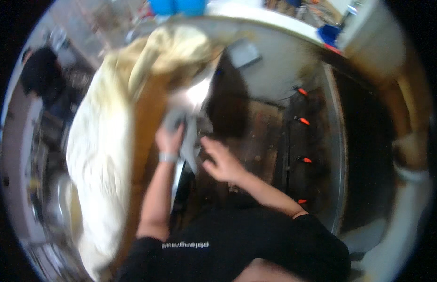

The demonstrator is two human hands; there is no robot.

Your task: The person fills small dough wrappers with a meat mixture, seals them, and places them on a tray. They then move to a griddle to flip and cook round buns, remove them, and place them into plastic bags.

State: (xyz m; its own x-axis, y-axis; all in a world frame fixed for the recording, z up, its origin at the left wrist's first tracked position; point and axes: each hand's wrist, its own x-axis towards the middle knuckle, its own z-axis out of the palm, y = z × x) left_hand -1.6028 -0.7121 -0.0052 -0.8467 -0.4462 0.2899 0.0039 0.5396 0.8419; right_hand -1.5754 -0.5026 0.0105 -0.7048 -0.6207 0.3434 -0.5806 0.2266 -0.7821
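My left hand (170,140), with a pale band at the wrist, grips a grey cloth (190,137) that hangs down in a loose strip. My right hand (222,162) is just to the right of this cloth, its fingers apart and nothing seen in it. Both hands are above the edge of a wooden worktop (144,141). Along that worktop lies a long, cream, heavily folded cloth (102,148); whatever is under it is hidden. Beyond the hands a shiny metal surface (199,93) catches the light. Motion blur softens the details.
Several orange-tipped valve handles (303,121) line a dark pipe on my right, beside a metal-edged frame (340,141). A grey flat piece (243,53) lies farther off. Another person (44,75) in dark clothing is at the far left. A metal bowl (67,197) stands beyond the cream cloth.
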